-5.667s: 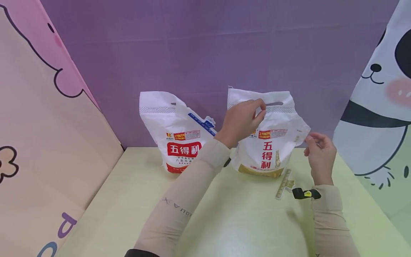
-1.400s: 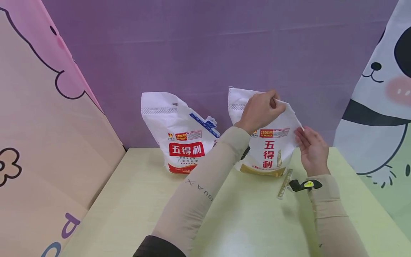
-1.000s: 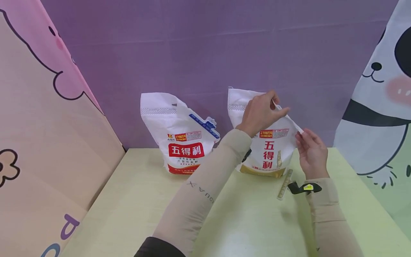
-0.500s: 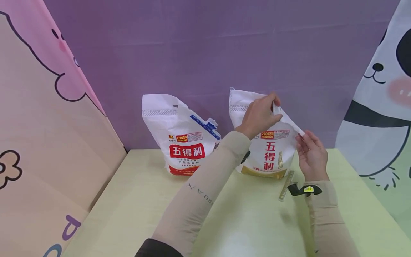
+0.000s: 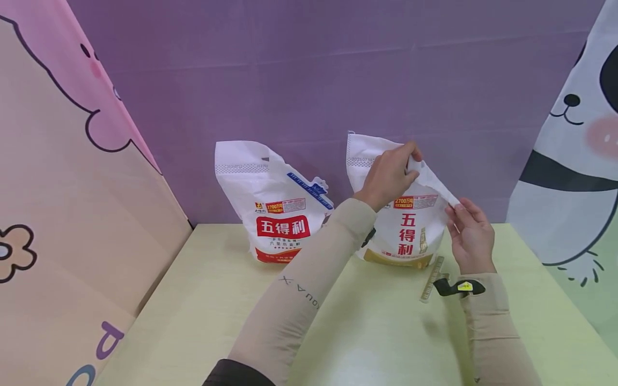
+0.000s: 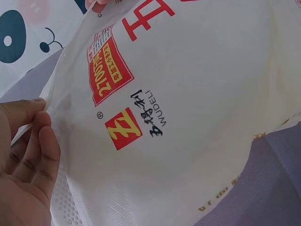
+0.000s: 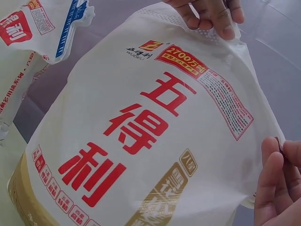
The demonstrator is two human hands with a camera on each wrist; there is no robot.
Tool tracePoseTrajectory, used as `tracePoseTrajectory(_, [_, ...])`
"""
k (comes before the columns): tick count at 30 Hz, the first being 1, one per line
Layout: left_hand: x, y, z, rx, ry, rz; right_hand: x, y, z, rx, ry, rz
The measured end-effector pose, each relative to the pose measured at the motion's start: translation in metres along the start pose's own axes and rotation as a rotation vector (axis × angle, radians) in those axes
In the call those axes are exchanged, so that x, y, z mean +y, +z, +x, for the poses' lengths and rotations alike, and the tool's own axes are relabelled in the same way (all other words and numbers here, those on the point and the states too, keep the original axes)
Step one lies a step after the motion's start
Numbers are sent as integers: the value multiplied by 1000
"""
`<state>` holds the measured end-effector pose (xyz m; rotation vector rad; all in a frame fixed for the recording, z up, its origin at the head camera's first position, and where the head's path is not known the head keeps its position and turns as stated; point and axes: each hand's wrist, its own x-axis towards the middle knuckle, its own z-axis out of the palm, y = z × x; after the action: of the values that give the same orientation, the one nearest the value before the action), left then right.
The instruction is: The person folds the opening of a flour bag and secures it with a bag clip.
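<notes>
A white flour bag (image 5: 410, 225) with red characters and a gold band at the bottom stands on the table. The left hand (image 5: 388, 174) pinches its top edge near the middle, hiding the handle slot. At the bag's right side, the right hand (image 5: 470, 233) pinches the edge between thumb and fingers. Between the hands the top right of the bag slopes down, folded over. In the left wrist view, the left hand's fingers (image 6: 47, 141) hold the white fabric. The right wrist view has the right hand (image 7: 277, 183) at the bag's edge. A gold clip (image 5: 431, 280) lies on the table in front.
Left of this bag stands another white flour bag (image 5: 282, 228) with a red label, its upper right corner folded under a blue clip (image 5: 311, 190). A purple backdrop (image 5: 289, 80) rises behind the table (image 5: 357, 343), with printed panels at both sides.
Since the earliest frame, the left hand has moved right along the bag's top. The bag's upper right corner has folded over, and both hands now hold it. The last half second shows little movement.
</notes>
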<state>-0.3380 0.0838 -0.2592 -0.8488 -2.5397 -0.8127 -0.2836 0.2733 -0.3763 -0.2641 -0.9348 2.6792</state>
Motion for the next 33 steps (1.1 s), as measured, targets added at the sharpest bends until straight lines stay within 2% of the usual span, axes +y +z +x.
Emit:
tracePoseTrajectory(16, [-2,-1,-2,11,27,46,1,-2,-1,-51,27,-78])
tracePoseTrajectory(25, [-2,0,-1,11,29,118,1,-3,2,-32,34,-157])
tracePoseTrajectory(33, [-1,3,-3,36,68,267,0,-2,3,3,44,-176])
